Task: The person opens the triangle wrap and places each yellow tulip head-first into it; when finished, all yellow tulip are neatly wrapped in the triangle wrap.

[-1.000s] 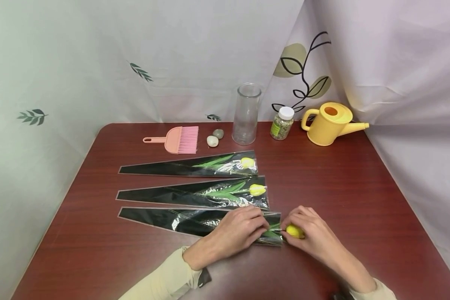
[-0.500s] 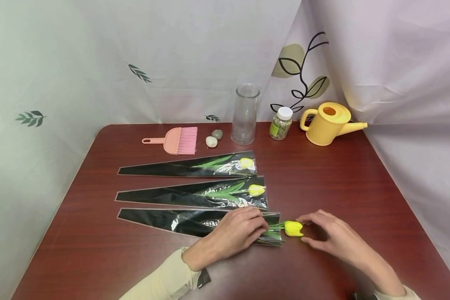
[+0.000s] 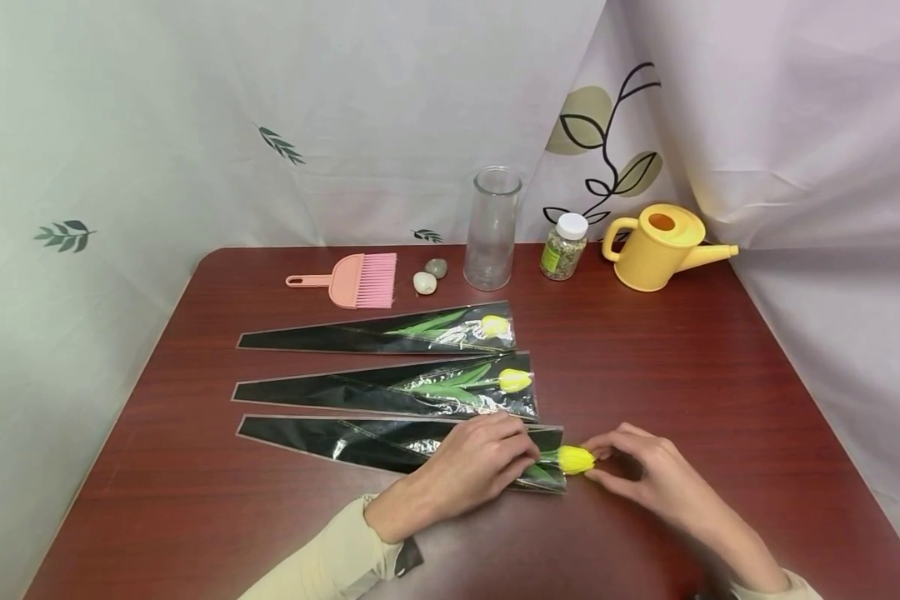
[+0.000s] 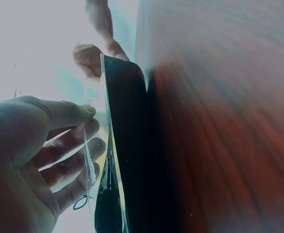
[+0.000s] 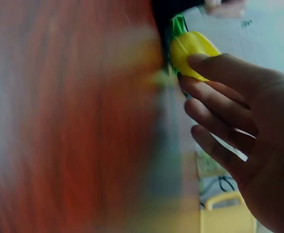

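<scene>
A yellow tulip [image 3: 576,460] lies at the mouth of the nearest black-backed clear flower sleeve [image 3: 307,434], its green leaves inside and most of its bloom past the edge. My right hand [image 3: 656,475] holds the bloom's tip between thumb and fingers; the right wrist view shows the thumb on the petals [image 5: 193,48]. My left hand [image 3: 472,471] pinches the sleeve's clear film [image 4: 87,155] between thumb and finger, with its other fingers behind the film. In the head view that hand covers part of the stem and sleeve.
Two more sleeves with yellow tulips, one in the middle [image 3: 285,390] and one farther back [image 3: 307,339], lie alongside. Behind them are a pink brush with dustpan [image 3: 352,281], two stones [image 3: 424,283], a glass vase [image 3: 489,237], a jar [image 3: 562,250] and a yellow watering can [image 3: 648,254].
My right hand shifted from beside the bloom's base to its tip, then moved left with it. The tulip now sits deeper in the sleeve. My left hand has stayed put.
</scene>
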### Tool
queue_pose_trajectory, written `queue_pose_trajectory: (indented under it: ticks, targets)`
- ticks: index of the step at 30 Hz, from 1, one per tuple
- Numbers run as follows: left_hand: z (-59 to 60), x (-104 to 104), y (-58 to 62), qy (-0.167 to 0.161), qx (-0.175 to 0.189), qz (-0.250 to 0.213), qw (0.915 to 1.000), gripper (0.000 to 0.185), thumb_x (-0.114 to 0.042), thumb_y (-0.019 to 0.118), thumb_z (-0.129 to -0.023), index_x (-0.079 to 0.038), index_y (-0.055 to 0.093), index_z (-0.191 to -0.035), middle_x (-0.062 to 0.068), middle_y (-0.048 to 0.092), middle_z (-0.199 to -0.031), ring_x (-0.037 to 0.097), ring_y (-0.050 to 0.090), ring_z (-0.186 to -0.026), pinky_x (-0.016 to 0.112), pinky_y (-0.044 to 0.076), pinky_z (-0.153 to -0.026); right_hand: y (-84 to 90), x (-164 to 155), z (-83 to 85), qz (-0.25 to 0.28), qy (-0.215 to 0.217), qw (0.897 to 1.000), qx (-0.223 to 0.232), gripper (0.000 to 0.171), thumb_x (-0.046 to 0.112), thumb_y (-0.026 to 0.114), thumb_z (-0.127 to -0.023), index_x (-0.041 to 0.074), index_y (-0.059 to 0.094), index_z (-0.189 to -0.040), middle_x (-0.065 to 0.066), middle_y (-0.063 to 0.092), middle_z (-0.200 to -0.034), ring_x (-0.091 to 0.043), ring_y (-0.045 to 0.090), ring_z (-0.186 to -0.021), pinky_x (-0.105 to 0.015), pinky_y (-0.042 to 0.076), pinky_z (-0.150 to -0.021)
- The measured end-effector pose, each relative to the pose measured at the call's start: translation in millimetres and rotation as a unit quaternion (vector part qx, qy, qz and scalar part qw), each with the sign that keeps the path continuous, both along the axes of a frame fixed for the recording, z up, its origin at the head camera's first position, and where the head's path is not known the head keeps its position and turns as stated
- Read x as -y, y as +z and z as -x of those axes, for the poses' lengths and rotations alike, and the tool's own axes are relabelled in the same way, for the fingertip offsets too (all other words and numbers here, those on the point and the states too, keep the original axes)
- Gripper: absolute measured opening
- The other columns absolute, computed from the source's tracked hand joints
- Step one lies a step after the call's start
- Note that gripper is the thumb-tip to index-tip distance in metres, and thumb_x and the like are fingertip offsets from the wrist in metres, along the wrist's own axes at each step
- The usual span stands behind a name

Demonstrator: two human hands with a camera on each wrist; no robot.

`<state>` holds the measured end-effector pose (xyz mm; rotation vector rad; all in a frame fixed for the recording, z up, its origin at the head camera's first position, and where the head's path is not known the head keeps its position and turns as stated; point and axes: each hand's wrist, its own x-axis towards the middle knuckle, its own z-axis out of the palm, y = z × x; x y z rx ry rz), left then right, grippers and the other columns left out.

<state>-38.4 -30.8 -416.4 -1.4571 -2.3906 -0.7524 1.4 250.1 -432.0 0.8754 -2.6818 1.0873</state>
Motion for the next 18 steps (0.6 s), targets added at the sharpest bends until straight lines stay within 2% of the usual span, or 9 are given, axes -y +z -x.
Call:
queue_pose_trajectory:
  ticks: [6, 12, 18]
  targets:
    - [-1.3, -1.1, 2.5, 0.001, -0.015, 0.003, 0.9999, 0.004, -0.021, 0.067, -0.093, -0.02, 0.071, -0.096, -0.011, 0.059, -0.093, 0.005, 0.056, -0.092, 0.018, 0.044, -0.09, -2.9, 17.5, 0.6, 0.046, -0.008, 0.998, 0.031, 0.034, 0.013, 0.086, -0.074, 0.024, 0.071, -0.103, 0.013, 0.065, -0.092, -0.002, 0.061, -0.077, -0.014, 0.048, -0.066]
    - [-1.6, -2.3, 5.5, -0.008, -0.012, -0.001, 0.9999, 0.004, -0.02, 0.067, -0.093, -0.019, 0.071, -0.095, -0.01, 0.059, -0.092, 0.007, 0.057, -0.091, 0.019, 0.045, -0.089, -9.1, 28.9, -2.0, 0.076, -0.008, 0.997, 0.028, 0.034, 0.009, 0.085, -0.075, 0.023, 0.072, -0.102, 0.013, 0.065, -0.087, -0.003, 0.059, -0.071, -0.015, 0.047, -0.061]
    - [-0.5, -2.4, 7.3, -0.013, -0.009, 0.003, 0.9999, 0.004, -0.019, 0.068, -0.092, -0.019, 0.071, -0.095, -0.01, 0.059, -0.091, 0.006, 0.056, -0.088, 0.019, 0.046, -0.085, -13.2, 33.0, -4.6, 0.088, -0.017, 0.995, 0.032, 0.033, 0.012, 0.086, -0.075, 0.024, 0.072, -0.102, 0.013, 0.064, -0.084, -0.005, 0.058, -0.069, -0.017, 0.046, -0.058]
